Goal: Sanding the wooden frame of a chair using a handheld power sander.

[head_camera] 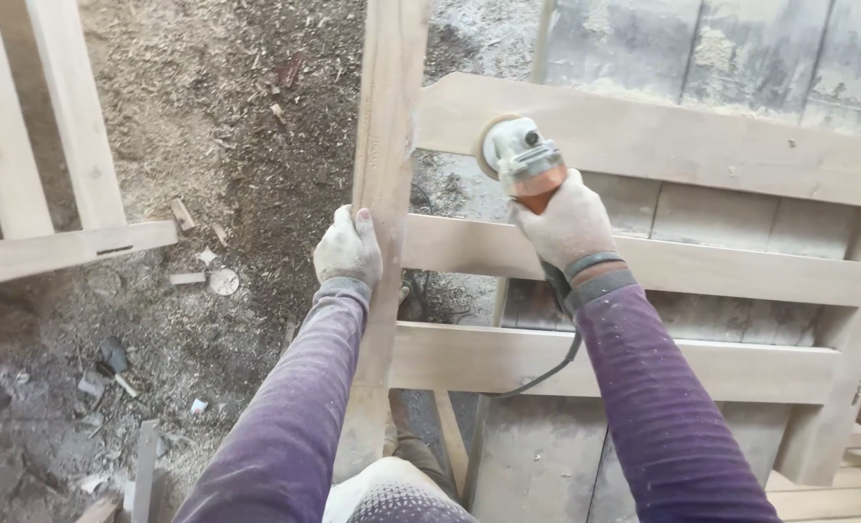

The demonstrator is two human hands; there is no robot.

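A pale wooden frame [643,145] with three cross rails lies in front of me. My left hand [348,250], in a dusty glove, grips its upright side post [389,116]. My right hand [568,228], also gloved, is closed round the orange body of an angle grinder [519,160]. The grinder's disc rests on the top rail close to the joint with the post. Its dark cable [547,368] hangs down under my right forearm. Both sleeves are purple and flecked with dust.
Another wooden frame [52,242] lies at the left. The ground [227,145] is covered in sawdust, wood chips and small offcuts. Grey boards [740,48] sit beneath the frame at the right. My knee shows at the bottom centre.
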